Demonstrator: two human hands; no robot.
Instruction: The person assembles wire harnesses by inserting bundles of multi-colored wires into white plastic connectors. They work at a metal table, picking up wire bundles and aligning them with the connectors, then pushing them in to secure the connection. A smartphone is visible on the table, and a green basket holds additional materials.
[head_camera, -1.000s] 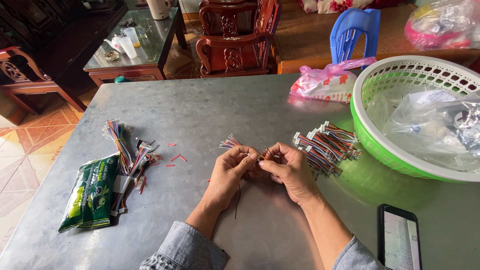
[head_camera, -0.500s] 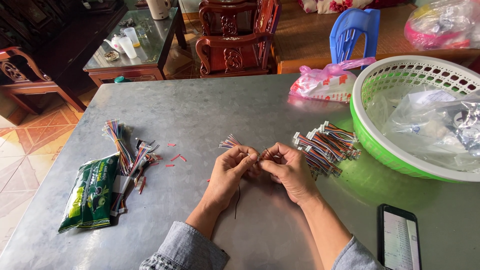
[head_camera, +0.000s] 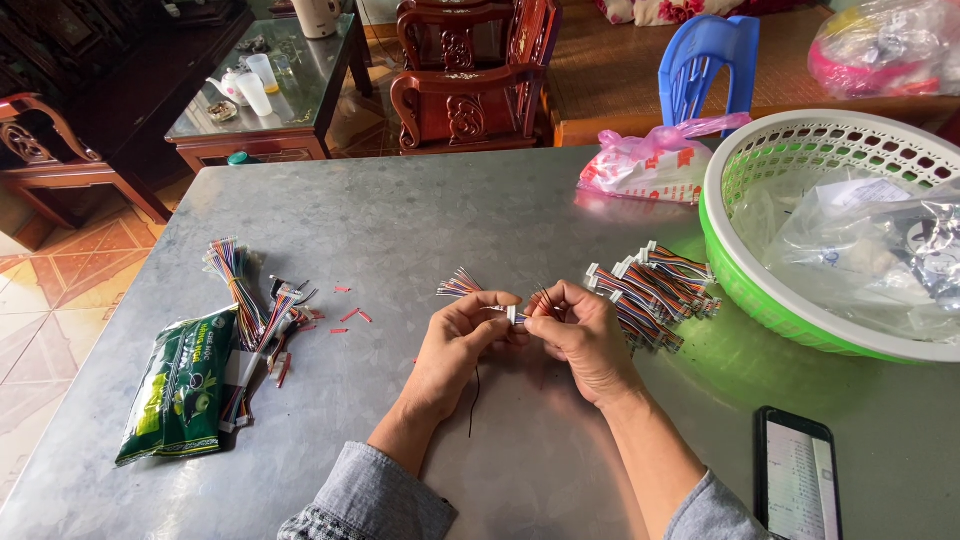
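Your grey metal desk (head_camera: 420, 210) carries a green packet (head_camera: 180, 385) beside loose coloured wires (head_camera: 245, 300) on your left (tiny red scraps (head_camera: 350, 315) lie near them). To your right sit a wire bundle (head_camera: 655, 290), a green basket (head_camera: 740, 270), a pink bag (head_camera: 645, 170) and a phone (head_camera: 797, 480).

I see a grey metal table (head_camera: 420, 210) under the fingers, carved dark wooden armchair (head_camera: 470, 75) beyond them, glass-topped side table (head_camera: 275, 95) far to their left, blue plastic chair (head_camera: 712, 58) beyond-right, orange tiled floor (head_camera: 50, 290), soft daylight.
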